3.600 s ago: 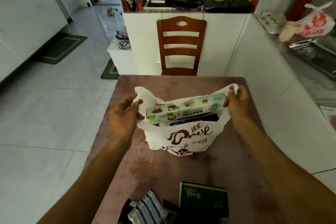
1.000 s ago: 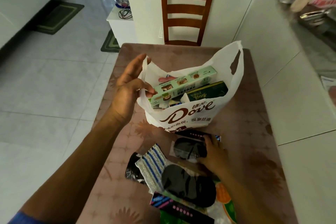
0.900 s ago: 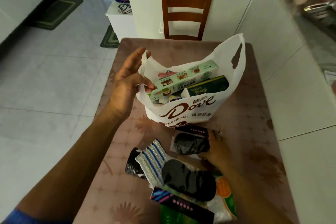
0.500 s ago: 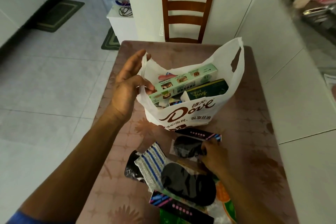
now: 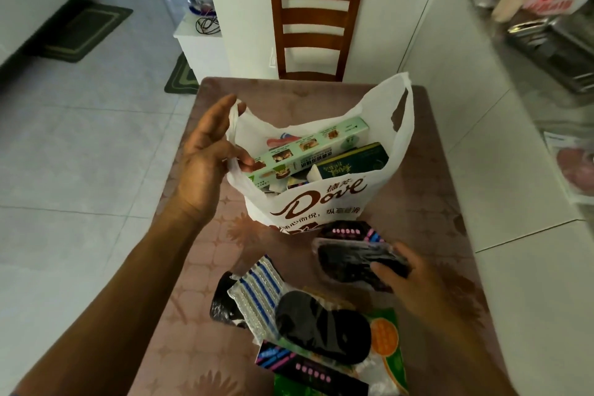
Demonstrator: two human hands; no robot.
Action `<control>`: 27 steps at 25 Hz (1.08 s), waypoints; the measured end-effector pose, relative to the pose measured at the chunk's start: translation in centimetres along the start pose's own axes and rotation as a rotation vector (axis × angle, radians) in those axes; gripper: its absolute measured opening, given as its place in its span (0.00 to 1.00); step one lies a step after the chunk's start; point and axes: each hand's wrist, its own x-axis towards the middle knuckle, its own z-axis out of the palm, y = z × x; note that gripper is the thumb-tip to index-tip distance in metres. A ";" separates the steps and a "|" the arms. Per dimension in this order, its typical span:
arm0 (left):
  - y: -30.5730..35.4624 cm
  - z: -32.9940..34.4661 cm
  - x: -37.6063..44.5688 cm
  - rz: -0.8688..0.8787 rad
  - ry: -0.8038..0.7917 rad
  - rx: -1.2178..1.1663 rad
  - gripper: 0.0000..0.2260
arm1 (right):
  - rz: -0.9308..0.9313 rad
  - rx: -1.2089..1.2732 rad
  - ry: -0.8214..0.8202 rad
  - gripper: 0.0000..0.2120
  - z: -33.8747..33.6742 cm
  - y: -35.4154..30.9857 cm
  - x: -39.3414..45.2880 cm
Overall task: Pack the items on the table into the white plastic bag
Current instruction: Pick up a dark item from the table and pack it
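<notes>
White plastic bag (image 5: pixel 321 202), printed with brown lettering, standing upright and open-mouthed near the middle of the mauve patterned tabletop (image 5: pixel 427 202). Inside, leaning across the opening, a long pale green box (image 5: pixel 308 151) with small food pictures; beside it toward the right, a dark green box (image 5: pixel 353 162); behind the green one, a red-and-blue item, too hidden to identify. Left hand (image 5: pixel 205 164) at the bag's left handle (image 5: pixel 234 125), thumb and a finger pinching the handle loop, remaining fingers spread upward. Right hand (image 5: pixel 408 280) lower down, just in front of the bag, fingers closed around a clear packet of black fabric (image 5: pixel 353 262) topped with a dark card header bearing pink marks; hard to tell whether lifted off or resting on the tabletop. Nearer the bottom edge, a loose pile: blue-and-white striped packet (image 5: pixel 257 292), a black wrapped bundle (image 5: pixel 221 302) tucked under its left side, a second clear packet of black fabric (image 5: pixel 321 331) lying over a green-and-orange package (image 5: pixel 385 334), the packet's own dark header (image 5: pixel 308 370) pointing toward the viewer. Beyond the far end of the tabletop, a brown wooden chair (image 5: pixel 315 22) against a white cabinet (image 5: pixel 244 16). Grey tiled floor (image 5: pixel 80 154) to the left.
</notes>
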 end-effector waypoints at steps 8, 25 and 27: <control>0.4 -0.1 -0.6 -0.013 -0.026 -0.040 0.34 | -0.462 0.061 0.064 0.12 -5.1 -15.8 4.9; 0.1 -0.6 -1.7 -0.039 -0.025 0.007 0.33 | -0.628 -0.020 0.255 0.08 4.6 -7.9 3.2; -0.1 -0.6 -1.6 -0.033 -0.023 0.009 0.33 | -0.546 -0.312 -0.154 0.10 7.4 -2.1 -0.1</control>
